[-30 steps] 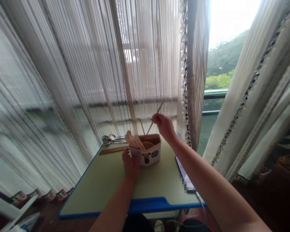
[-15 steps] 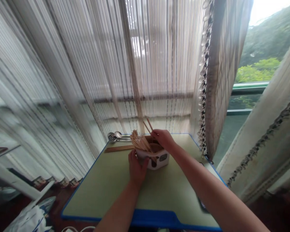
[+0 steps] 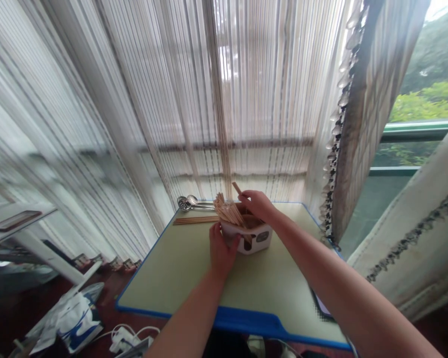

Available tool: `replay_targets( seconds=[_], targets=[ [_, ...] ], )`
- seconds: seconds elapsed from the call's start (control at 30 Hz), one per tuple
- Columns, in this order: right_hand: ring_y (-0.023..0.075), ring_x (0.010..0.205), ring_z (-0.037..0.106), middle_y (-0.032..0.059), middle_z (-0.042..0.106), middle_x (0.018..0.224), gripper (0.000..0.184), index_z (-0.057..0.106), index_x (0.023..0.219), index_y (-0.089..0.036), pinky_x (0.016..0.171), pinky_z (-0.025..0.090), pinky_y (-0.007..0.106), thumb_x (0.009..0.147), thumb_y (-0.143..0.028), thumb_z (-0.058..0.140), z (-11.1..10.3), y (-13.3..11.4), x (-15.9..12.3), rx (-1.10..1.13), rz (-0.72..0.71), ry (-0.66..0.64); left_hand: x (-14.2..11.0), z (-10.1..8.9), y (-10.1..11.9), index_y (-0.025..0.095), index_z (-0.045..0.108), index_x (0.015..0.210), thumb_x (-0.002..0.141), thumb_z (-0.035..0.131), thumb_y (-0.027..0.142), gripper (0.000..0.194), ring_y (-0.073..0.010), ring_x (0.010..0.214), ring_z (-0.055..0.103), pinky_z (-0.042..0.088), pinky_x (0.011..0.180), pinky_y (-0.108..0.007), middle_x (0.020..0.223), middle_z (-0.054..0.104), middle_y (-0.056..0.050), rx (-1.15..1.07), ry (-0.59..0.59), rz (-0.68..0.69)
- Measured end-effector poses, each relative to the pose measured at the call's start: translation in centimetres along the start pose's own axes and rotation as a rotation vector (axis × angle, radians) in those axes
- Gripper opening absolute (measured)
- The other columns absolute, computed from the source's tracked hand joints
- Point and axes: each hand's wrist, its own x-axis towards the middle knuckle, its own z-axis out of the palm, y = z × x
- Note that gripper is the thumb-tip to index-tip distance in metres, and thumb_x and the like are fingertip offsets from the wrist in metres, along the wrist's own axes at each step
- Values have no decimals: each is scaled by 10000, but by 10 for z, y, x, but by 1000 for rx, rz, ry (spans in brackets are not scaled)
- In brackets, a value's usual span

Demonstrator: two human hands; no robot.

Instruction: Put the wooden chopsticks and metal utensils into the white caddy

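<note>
On the table stands a white utensil holder point(image 3: 260, 241) with a brown inside and a dark emblem on its front. My left hand point(image 3: 222, 251) grips its front left side, thumb on the front and fingers round the corner. Over the holder's back part, my right hand point(image 3: 257, 203) is closed on a pair of chopsticks point(image 3: 236, 188); their upper ends point up and left, and the hand hides their lower ends. A bundle of pale wooden sticks point(image 3: 227, 210) leans leftward in the holder. Several darker chopsticks point(image 3: 194, 220) lie flat left of it.
Metal slotted ladles point(image 3: 184, 203) lie at the table's back left corner. A phone point(image 3: 321, 306) lies at the right edge, partly behind my right forearm. The pale green table point(image 3: 171, 268) has a blue rim. Sheer curtains point(image 3: 164, 99) hang behind it.
My right hand has come down to the holder, bringing its chopstick together with one standing there, and now holds both close together. My left hand stays on the holder. The view has swung right.
</note>
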Motion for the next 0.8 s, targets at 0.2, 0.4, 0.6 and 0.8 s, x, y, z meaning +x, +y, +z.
replay_targets(
  seconds=[0.2, 0.4, 0.6, 0.8],
  targets=[
    [154, 792, 611, 42, 694, 853, 287, 676, 863, -191, 722, 432, 262, 845, -362, 446, -6, 11, 10, 396, 27, 219, 0, 0, 2, 146, 353, 1270, 750, 610, 389, 630, -254, 1065, 491, 466, 846, -409, 1140, 469, -151, 3, 11, -16],
    [149, 775, 600, 35, 686, 837, 261, 667, 856, -195, 713, 420, 262, 841, -364, 469, -7, 13, -3, 268, 52, 109, 0, 0, 4, 156, 333, 1270, 759, 601, 414, 631, -257, 1090, 472, 447, 881, -426, 1173, 439, -152, -10, -4, -37],
    [156, 771, 605, 44, 686, 831, 251, 662, 882, -184, 706, 424, 268, 834, -364, 494, -9, 4, -6, 134, 50, 48, 1, -1, 3, 159, 333, 1270, 760, 595, 432, 635, -269, 1114, 458, 427, 905, -441, 1179, 436, -152, -19, -12, -44],
    [211, 1006, 580, 91, 647, 1067, 327, 609, 1029, -158, 890, 419, 343, 757, -338, 589, -11, 2, -12, 109, 84, 124, -2, -8, 7, 146, 335, 1269, 774, 573, 418, 613, -247, 1081, 476, 439, 881, -415, 1189, 440, -158, -72, 38, -55]
  ],
)
